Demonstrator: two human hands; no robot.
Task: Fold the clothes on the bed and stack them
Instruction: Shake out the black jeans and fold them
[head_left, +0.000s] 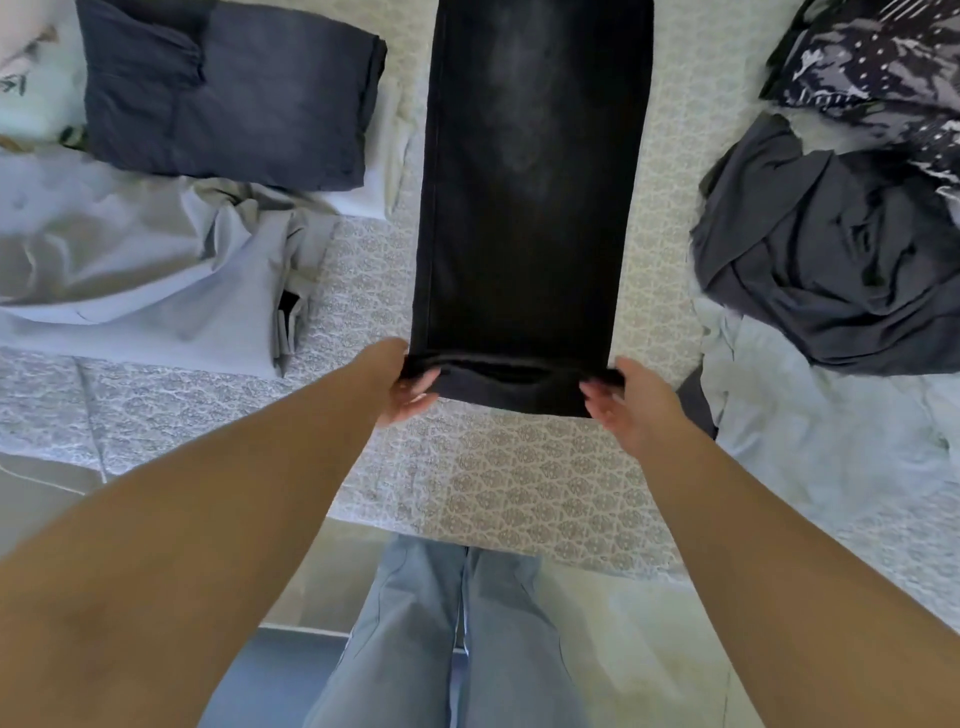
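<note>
While both arms reach forward over the bed, the black jeans lie flat and lengthwise down the middle of the patterned cover, running from the top edge of the head view down to the hem nearest the person. The left hand has its grip closed on the left corner of that hem, fingers curled under the cloth and thumb on top. The right hand holds the right corner in the same manner, its grip pinching the folded edge. Between the two hands the hem is lifted a little and turned over on itself, so a narrow band of doubled cloth shows along the near end.

To the left of the jeans, near the top, a folded dark grey garment rests on a white piece of clothing. Below it a pale blue shirt lies spread and partly creased. At the far left corner a white printed garment is only partly in view.

On the right side a crumpled dark grey garment sits on a light blue cloth, and above it lies a dark patterned garment with pale markings.

At the bottom, the person's legs in light blue jeans stand just beside the bed edge.
</note>
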